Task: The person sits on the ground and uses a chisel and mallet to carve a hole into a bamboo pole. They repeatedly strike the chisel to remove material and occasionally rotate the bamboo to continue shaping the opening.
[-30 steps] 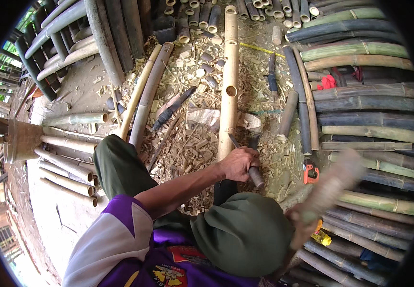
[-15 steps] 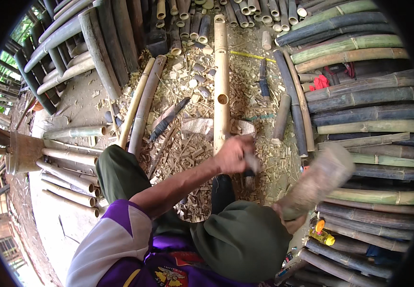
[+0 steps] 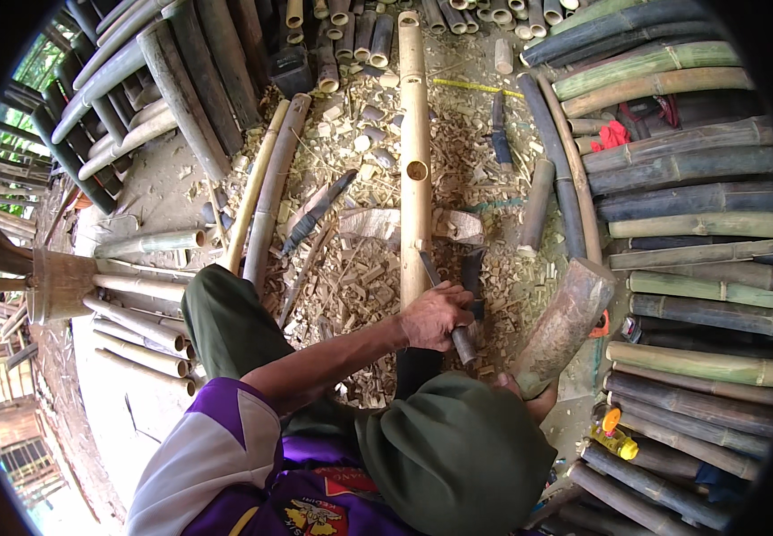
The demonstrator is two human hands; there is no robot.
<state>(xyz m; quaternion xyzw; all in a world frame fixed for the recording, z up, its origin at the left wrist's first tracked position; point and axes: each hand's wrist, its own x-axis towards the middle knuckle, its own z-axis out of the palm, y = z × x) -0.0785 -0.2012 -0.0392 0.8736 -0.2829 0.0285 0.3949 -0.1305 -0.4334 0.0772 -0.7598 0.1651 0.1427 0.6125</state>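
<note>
My left hand (image 3: 440,317) is closed round a chisel (image 3: 464,345), its blade slanting up to the side of a pale bamboo pole (image 3: 414,125). The pole runs straight away from me and has a round hole cut in its upper face. It rests across a notched wooden block (image 3: 369,223). To the right, beside my knee, my right hand (image 3: 529,393) grips a thick wooden mallet (image 3: 565,317), tilted with its head up and to the right. The mallet is apart from the chisel. My knee partly hides the right hand.
Wood chips (image 3: 364,277) litter the ground round the pole. A dark-wrapped blade tool (image 3: 315,214) lies left, another wrapped tool (image 3: 499,134) right. Stacked bamboo poles (image 3: 690,214) line the right side, with a yellow bottle (image 3: 614,438) near them. A yellow tape (image 3: 476,86) lies beyond.
The mallet, blurred and farther right before, has come left and is sharper now. My left hand has moved slightly nearer me, and the chisel's blade now shows against the pole.
</note>
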